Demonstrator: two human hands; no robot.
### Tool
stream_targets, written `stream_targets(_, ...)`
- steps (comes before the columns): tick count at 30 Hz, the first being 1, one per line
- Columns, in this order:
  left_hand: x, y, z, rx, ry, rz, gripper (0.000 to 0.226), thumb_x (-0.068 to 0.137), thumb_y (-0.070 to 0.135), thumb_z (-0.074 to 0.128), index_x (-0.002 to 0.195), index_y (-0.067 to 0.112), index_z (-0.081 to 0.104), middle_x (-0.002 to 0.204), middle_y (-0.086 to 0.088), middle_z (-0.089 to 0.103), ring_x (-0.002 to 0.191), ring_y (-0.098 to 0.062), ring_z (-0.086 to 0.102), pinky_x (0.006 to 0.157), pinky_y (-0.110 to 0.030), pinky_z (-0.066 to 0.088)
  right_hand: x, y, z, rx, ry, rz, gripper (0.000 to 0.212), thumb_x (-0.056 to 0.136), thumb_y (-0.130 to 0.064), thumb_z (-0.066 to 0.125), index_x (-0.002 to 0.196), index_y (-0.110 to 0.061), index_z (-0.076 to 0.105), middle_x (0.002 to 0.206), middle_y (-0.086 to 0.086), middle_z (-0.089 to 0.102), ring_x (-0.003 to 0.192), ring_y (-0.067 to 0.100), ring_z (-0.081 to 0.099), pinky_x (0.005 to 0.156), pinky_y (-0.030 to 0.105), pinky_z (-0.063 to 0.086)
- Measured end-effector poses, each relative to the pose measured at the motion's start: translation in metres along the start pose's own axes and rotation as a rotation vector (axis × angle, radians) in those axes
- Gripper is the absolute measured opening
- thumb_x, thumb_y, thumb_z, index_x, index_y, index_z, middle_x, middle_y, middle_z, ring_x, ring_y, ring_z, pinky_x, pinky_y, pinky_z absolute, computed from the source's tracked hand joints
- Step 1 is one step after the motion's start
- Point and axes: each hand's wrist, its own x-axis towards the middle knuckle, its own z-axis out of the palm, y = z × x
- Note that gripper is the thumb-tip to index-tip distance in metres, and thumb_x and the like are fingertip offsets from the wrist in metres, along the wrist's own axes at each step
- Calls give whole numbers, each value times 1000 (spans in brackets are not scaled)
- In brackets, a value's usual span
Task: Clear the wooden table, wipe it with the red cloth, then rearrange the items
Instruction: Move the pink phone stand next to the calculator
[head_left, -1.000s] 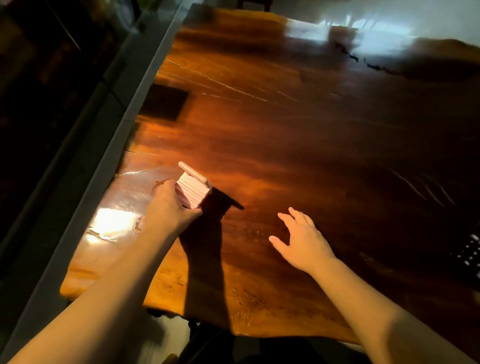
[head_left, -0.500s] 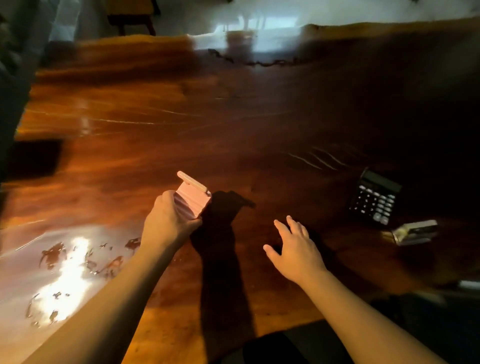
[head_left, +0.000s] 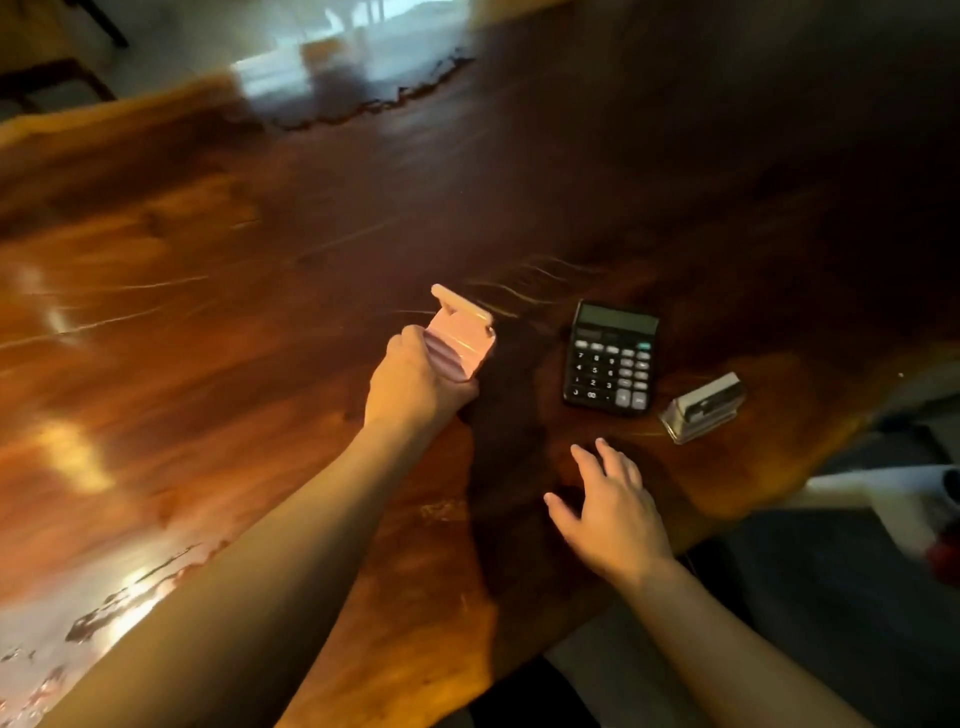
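Note:
My left hand (head_left: 415, 384) grips a small pink ribbed stand (head_left: 460, 338) with a lip along its top, held at the middle of the wooden table (head_left: 208, 322). A black calculator (head_left: 610, 358) lies flat just right of the stand, a short gap between them. Further right sits a small grey and white stamp-like block (head_left: 701, 408). My right hand (head_left: 610, 512) hovers over the table's near edge below the calculator, fingers spread, holding nothing. No red cloth shows in this view.
The table's near edge is wavy and runs diagonally down to the left. A white object (head_left: 893, 493) juts out beyond the table at the right, with something dark red (head_left: 943, 558) below it. A dark chair (head_left: 52, 73) stands at the far left.
The view has swung right, bringing the calculator and the stamp block closer to centre. My left hand carried the pink stand rightward toward the calculator. My right hand stays spread and empty.

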Motion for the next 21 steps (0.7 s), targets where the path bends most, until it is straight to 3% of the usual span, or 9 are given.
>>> stream_targets(3,13,27,25,-1,-56,3,82,65,47,92,130,21,48,126,-2,57,111,-24,62,81,-33,52,6,20,-1,40,-12,30,76,94,-62,50,158,-32,23,170,2,18,156,27,11,119,48,28)
stream_targets(6,21,47,45,15,-74,18,81,66,44,92,129,18,49,128,-4,57,113,-27,62,90,-39,56,9,34,0,43,2,28,75,93,-63,52,157,-33,25,168,3,21,155,28,14,118,48,30)
stream_targets(15,33,64,81,34,-84,26,86,67,44,94,132,17,44,131,-4,51,115,-24,58,83,-31,47,13,46,5,-11,6,2,72,92,-67,48,154,-33,32,165,3,29,153,28,20,116,47,33)
stream_targets(21,34,64,88,70,-46,-18,93,56,59,94,125,21,44,126,-1,54,113,-23,59,82,-34,52,14,42,5,-61,-20,-2,72,93,-68,46,155,-33,31,166,3,27,153,29,18,117,47,31)
